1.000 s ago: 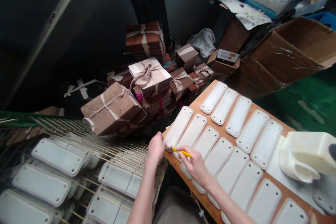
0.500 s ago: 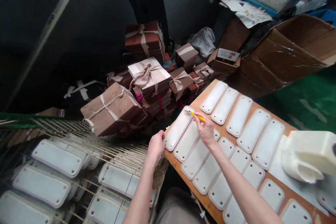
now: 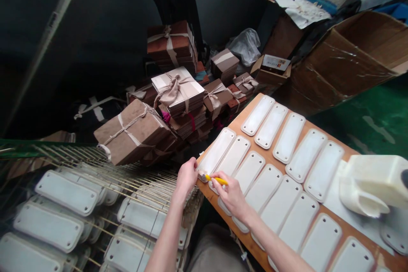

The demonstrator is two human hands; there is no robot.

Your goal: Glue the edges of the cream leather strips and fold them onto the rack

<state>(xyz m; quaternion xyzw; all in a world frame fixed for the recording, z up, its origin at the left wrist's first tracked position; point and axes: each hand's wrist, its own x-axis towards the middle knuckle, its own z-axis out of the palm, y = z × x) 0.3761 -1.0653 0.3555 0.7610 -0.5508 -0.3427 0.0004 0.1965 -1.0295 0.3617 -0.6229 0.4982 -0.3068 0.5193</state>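
Observation:
A small yellow-handled brush (image 3: 219, 180) is gripped in my right hand (image 3: 231, 195), its bristles touching the near end of a white oblong piece (image 3: 217, 151) at the left corner of an orange-brown board (image 3: 234, 123). Beside that piece's near end, at the board's edge, my left hand (image 3: 188, 173) has its fingers pressed together; whether they pinch the piece is hidden. Rows of similar white pieces with metal-rimmed corner holes lie on the board, some of them partly under my right hand and forearm.
On the left, a wire rack (image 3: 108, 185) bears many white pieces (image 3: 66, 192). Tied brown bundles (image 3: 134, 129) are piled beyond it. A cut-open white plastic jug (image 3: 376, 182) stands on the board's right side. Behind is a large cardboard box (image 3: 344, 59).
My right hand has drawn the brush down the corner piece, from its far end to its near end. My left hand stays at the board's edge. The view has shifted slightly.

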